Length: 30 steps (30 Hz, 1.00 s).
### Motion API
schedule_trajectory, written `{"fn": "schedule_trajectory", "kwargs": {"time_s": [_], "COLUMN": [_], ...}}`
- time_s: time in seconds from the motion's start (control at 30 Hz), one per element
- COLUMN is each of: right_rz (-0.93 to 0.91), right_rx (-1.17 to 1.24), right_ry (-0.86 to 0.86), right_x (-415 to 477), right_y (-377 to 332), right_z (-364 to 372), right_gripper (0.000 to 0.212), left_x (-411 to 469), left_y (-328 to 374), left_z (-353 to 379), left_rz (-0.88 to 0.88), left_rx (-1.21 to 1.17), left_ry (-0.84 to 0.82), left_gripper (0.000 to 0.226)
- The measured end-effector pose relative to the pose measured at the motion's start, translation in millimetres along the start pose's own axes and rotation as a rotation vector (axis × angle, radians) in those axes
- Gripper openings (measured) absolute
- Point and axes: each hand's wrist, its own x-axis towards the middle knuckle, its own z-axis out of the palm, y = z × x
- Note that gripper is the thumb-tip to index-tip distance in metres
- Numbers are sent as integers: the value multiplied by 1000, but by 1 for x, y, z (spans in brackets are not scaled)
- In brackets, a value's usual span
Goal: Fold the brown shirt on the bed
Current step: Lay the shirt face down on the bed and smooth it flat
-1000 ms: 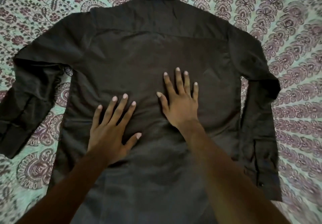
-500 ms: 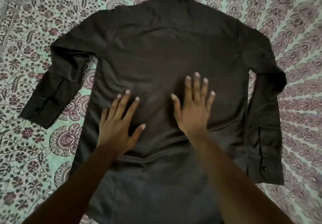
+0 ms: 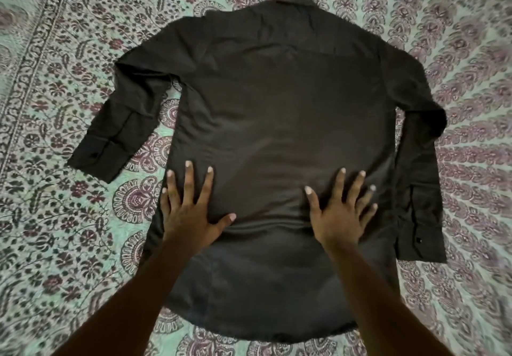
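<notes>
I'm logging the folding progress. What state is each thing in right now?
brown shirt: spread flat, back up, not yet folded
left sleeve: bent downward beside the body, cuff buttoned
right sleeve: hanging along the body
left hand: open, pressed flat on the shirt
right hand: open, pressed flat on the shirt
bedsheet: spread under the shirt

- A brown shirt (image 3: pixel 277 123) lies spread flat, back side up, on a bed covered by a green and maroon patterned bedspread (image 3: pixel 69 231).
- The left hand (image 3: pixel 191 214) presses flat near the shirt's left edge, fingers spread.
- The right hand (image 3: pixel 340 214) lies flat on the lower back panel.
- One sleeve (image 3: pixel 119 125) angles outward on the left; the other sleeve (image 3: pixel 418 175) runs beside the body.
</notes>
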Motion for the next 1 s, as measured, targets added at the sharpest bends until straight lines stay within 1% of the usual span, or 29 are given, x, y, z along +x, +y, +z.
{"fn": "schedule_trajectory", "kwargs": {"time_s": [0.03, 0.07, 0.13, 0.17, 0.2, 0.23, 0.3, 0.37, 0.47, 0.53, 0.57, 0.6, 0.63, 0.7, 0.73, 0.77, 0.8, 0.9, 1.0], "right_rz": [-36, -128, -370, -433, -426, -357, -145, 22, 199, 299, 306, 252, 139, -115, -193, -206, -158, 73, 197], "right_rx": [4, -6, -41, -59, -76, -80, -63, -39, 9, 60, 79, 82, 63, 20, 5, -4, -13, -29, -4], "right_ry": [32, 50, 18, -10, -21, -2, 76, 129, 88, 95, 120, 152, 175, 145, 109, 79, 75, 154, 126], "right_x": [3, 7, 12, 11, 8, 2, -22, -49, -81, -83, -77, -68, -56, -31, -24, -21, -24, -60, -102], "right_y": [-13, -27, -47, -50, -47, -39, -13, 17, 49, 49, 43, 33, 21, -2, -8, -8, -3, 33, 79], "right_z": [0, 1, 10, 15, 21, 26, 29, 25, 21, 19, 17, 15, 14, 17, 20, 24, 28, 30, 24], "right_gripper": [96, 91, 82, 79, 77, 76, 76, 79, 86, 92, 94, 94, 92, 87, 85, 83, 82, 84, 89], "left_x": [2, 3, 4, 4, 5, 7, 10, 13, 16, 16, 15, 14, 14, 12, 12, 11, 10, 10, 9], "left_y": [0, -1, -4, -5, -6, -7, -7, -6, -3, -2, -1, 0, 0, 2, 3, 4, 5, 5, 6], "left_z": [0, 1, 4, 5, 6, 6, 3, -4, -15, -18, -19, -19, -18, -17, -17, -18, -20, -25, -30], "left_rz": [-2, -5, -15, -20, -27, -35, -50, -58, -70, -69, -66, -62, -57, -57, -59, -62, -62, -64, -59], "left_rx": [-6, -11, -25, -32, -38, -43, -49, -64, -67, -69, -72, -74, -72, -68, -69, -67, -61, -56, -59], "left_ry": [-20, -36, -47, -52, -65, -90, -161, -249, -350, -376, -378, -367, -351, -333, -332, -332, -337, -369, -389], "left_gripper": [116, 117, 117, 118, 118, 118, 121, 128, 137, 143, 147, 149, 151, 154, 154, 155, 155, 157, 157]}}
